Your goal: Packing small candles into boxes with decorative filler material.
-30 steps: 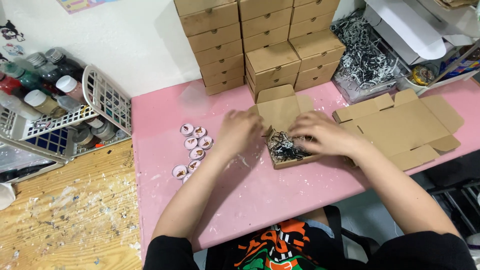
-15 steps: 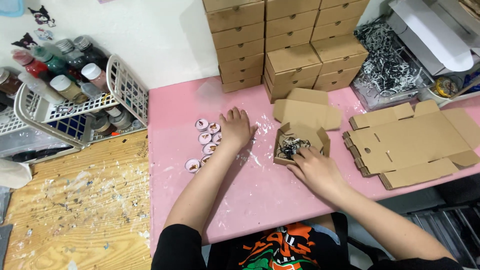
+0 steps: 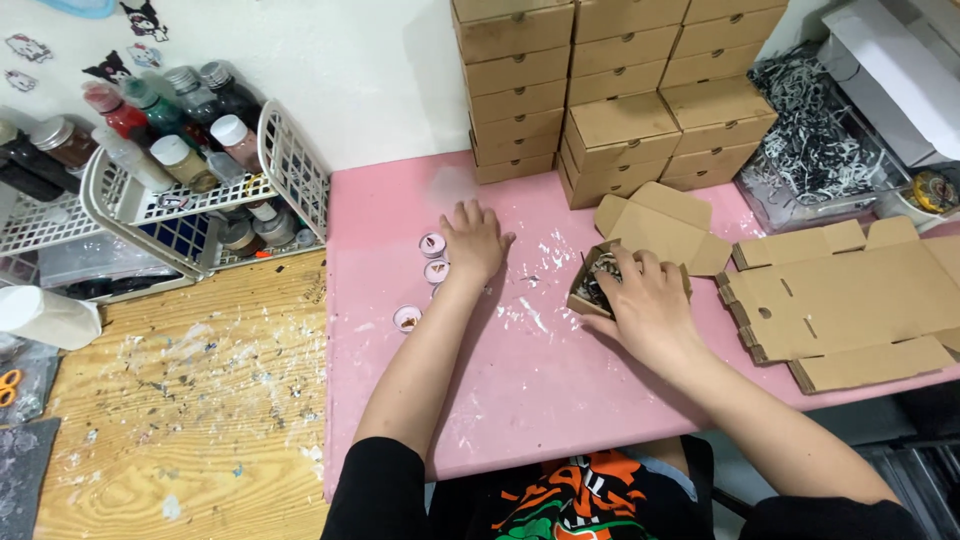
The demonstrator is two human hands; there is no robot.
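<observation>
We are pressing our left hand (image 3: 472, 243), fingers spread flat and holding nothing we can see, down over a cluster of small pink cups (image 3: 433, 258) on the pink worktop (image 3: 530, 370); three cups are showing at its left edge, one of them (image 3: 407, 318) lying a little apart, nearer to us. Our right hand (image 3: 647, 305) is lying over the small open box (image 3: 600, 285) just to the right, fingers curled onto its near rim and over the black-and-white shredded paper (image 3: 592, 287) inside; we cannot tell whether it is gripping anything. The box's lid flap (image 3: 655, 225) is leaning back, open. Right of it, a flat unfolded carton (image 3: 850, 300) is lying on the worktop. Behind, against the wall, closed brown boxes (image 3: 610, 95) are standing in stacks, and beside them a clear tray (image 3: 810, 150) is holding more shredded paper. At the left, white wire baskets (image 3: 190, 200) are holding paint bottles (image 3: 150, 130), above a paint-flecked wooden table (image 3: 180, 420).
</observation>
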